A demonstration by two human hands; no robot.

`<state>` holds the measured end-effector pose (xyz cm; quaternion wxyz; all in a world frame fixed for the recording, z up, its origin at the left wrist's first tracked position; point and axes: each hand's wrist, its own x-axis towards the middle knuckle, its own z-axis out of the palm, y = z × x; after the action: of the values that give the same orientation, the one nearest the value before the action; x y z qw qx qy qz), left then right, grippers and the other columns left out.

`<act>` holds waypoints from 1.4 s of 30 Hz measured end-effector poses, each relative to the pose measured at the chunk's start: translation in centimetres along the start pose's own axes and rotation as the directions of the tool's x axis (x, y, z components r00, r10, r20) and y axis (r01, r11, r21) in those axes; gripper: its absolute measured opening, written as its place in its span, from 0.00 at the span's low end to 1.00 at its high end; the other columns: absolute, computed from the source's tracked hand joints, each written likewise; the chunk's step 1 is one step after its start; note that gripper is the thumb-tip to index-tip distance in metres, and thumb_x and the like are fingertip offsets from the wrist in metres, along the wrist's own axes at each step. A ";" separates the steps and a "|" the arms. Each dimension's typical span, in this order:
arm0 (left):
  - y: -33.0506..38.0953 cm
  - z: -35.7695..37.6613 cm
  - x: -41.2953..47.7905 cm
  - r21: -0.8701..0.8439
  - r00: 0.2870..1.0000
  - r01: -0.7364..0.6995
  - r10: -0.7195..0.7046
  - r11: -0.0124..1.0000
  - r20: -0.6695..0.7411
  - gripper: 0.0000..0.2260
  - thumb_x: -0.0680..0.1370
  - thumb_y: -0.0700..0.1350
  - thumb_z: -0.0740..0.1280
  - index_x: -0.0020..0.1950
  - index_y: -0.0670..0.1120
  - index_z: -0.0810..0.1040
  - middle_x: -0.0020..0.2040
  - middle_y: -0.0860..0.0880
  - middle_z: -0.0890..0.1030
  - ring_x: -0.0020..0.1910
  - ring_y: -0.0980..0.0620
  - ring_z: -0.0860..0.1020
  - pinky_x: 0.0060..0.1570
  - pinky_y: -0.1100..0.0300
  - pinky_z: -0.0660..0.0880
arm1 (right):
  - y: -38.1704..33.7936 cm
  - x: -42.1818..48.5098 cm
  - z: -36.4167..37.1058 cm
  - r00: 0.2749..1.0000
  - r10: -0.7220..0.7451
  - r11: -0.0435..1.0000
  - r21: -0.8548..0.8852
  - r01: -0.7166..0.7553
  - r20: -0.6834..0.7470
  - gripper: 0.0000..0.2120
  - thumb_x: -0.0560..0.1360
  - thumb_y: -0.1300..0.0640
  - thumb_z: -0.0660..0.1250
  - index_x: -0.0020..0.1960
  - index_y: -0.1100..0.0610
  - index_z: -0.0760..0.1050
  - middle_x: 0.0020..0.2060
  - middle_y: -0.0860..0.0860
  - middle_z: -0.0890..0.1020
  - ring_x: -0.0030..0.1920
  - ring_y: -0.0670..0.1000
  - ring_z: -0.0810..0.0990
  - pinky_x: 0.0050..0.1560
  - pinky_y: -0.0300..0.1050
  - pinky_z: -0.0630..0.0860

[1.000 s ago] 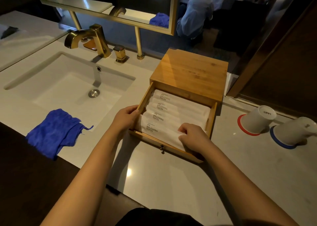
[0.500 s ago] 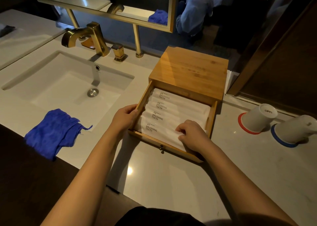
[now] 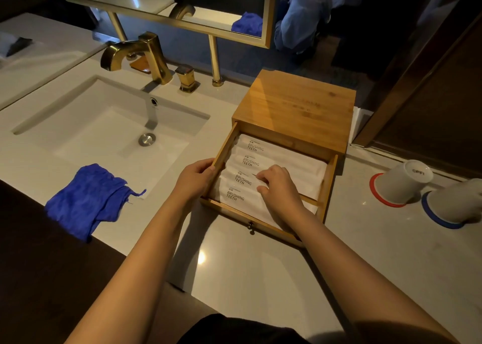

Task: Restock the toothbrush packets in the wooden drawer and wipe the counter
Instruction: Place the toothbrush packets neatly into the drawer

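Tabletop [image 3: 247, 278]: pale stone, cloth [image 3: 88, 200] by sink [image 3: 104, 124].
Change: right hand [image 3: 280, 191] moved from drawer [image 3: 327, 184] front onto packets [image 3: 260, 161], fingertips pinching one.
Left hand [image 3: 194, 179]: clasps drawer's left wall.
Packets: in drawer, stacked front-to-back, long axes left-right.

Counter: we see a pale stone top [image 3: 250, 278] with a bright spot of light reflected on it.
Basin: we see a white rectangular sink [image 3: 78, 124] sunk into the top, with a gold tap [image 3: 140, 54] behind it.
Mirror: we see a gold-framed mirror [image 3: 268, 17] on gold posts.
Right side: we see a dark wooden panel [image 3: 443, 103].
Light: dim and warm.
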<state>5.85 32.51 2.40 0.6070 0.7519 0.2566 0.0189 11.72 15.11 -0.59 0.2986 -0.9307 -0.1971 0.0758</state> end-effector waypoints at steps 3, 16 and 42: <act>0.0 0.1 0.1 0.002 1.000 0.003 -0.003 1.000 -0.012 0.13 0.80 0.43 0.58 0.62 0.47 0.76 0.47 0.57 0.77 0.46 0.59 0.74 0.38 0.66 0.70 | 0.0 -0.1 0.2 1.000 -0.013 1.000 -0.002 0.013 0.006 0.16 0.76 0.61 0.64 0.63 0.57 0.73 0.57 0.52 0.75 0.58 0.50 0.71 0.52 0.37 0.66; -0.2 0.1 0.1 0.014 1.000 -0.005 0.005 1.000 -0.009 0.13 0.80 0.42 0.58 0.61 0.48 0.76 0.45 0.60 0.76 0.45 0.61 0.74 0.38 0.65 0.70 | -0.4 -0.3 0.0 0.998 -0.063 0.997 -0.033 0.064 0.029 0.13 0.76 0.62 0.62 0.59 0.53 0.72 0.54 0.52 0.76 0.54 0.50 0.71 0.48 0.39 0.68; -0.2 0.0 0.3 -0.016 1.000 0.014 -0.014 1.000 -0.006 0.12 0.80 0.42 0.58 0.60 0.49 0.77 0.48 0.56 0.78 0.49 0.55 0.75 0.41 0.63 0.73 | 0.9 -2.3 -1.5 0.981 -0.118 0.979 -0.146 0.140 0.152 0.11 0.76 0.55 0.65 0.56 0.56 0.76 0.49 0.52 0.79 0.50 0.52 0.74 0.48 0.46 0.74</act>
<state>6.02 32.62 2.10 0.6123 0.7452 0.2635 0.0189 10.36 12.67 0.15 0.2143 -0.9286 -0.2834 0.1069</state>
